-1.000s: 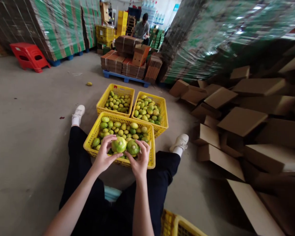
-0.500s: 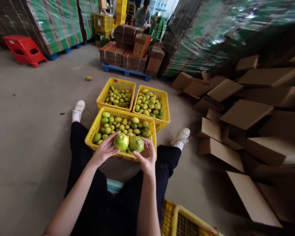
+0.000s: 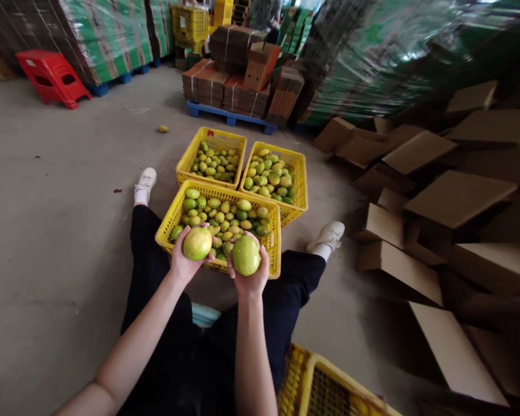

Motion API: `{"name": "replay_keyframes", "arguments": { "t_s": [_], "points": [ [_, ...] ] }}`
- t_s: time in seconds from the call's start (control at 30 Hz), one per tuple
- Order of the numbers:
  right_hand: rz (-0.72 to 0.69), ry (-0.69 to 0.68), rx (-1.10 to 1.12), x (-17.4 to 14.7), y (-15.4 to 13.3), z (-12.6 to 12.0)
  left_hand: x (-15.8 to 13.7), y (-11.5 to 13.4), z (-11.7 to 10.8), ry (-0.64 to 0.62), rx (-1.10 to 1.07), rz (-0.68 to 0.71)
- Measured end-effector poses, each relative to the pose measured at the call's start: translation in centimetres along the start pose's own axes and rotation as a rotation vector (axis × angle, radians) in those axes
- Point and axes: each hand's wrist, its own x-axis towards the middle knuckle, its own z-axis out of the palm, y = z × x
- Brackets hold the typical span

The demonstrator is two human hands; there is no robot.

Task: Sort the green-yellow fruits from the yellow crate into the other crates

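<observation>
- Left hand (image 3: 182, 264): palm up, fingers curled round a yellowish lemon (image 3: 197, 243).
- Right hand (image 3: 251, 282): near the left one but apart from it, cupped firmly about a greenish lemon (image 3: 245, 255).
- Below and just beyond both hands: a yellow plastic crate (image 3: 276, 248) of loose lemons (image 3: 244, 205).
- Farther beyond the hands: two more lemon-filled crates (image 3: 302, 188), side by side.
- Well right of the right hand: heaped cardboard boxes (image 3: 459, 196).

From here I see: left hand (image 3: 182, 263), sideways passage open above the floor (image 3: 69, 219); right hand (image 3: 252, 283), sideways passage limited by cardboard boxes (image 3: 459, 196); front crate (image 3: 277, 254) obstructs low forward travel.
</observation>
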Motion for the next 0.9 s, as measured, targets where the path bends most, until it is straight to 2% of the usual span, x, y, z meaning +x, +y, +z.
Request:
{"name": "replay_keyframes", "arguments": {
  "t_s": [0.13,0.23,0.33,0.43,0.6,0.7,0.77,0.9],
  "points": [
    [-0.09,0.014,0.035,-0.1,-0.1,-0.1,-0.2,0.2,-0.2,-0.015,-0.114,-0.047],
    [-0.179,0.021,0.011,-0.1,0.1,-0.3,0.1,0.3,-0.2,-0.055,-0.122,-0.007],
    [-0.294,-0.009,-0.092,-0.2,0.3,-0.6,0.5,0.4,0.0,-0.136,-0.053,0.048],
    [-0.376,-0.079,-0.227,-0.4,0.4,-1.1,0.5,0.2,0.0,-0.188,0.068,0.038],
    [-0.412,-0.223,-0.409,-0.5,0.0,-1.8,0.4,-0.2,-0.5,-0.261,0.149,0.059],
    [-0.398,-0.219,-0.334,-0.4,0.1,-1.4,0.3,-0.5,-0.4,-0.299,0.11,0.041],
    [-0.316,-0.107,-0.174,-0.2,0.3,-0.9,0.3,-0.7,0.2,-0.217,0.0,0.011],
    [0.021,0.186,0.116,0.5,0.8,-0.4,0.6,-1.5,1.6,0.118,-0.32,-0.062]
  ]
}}
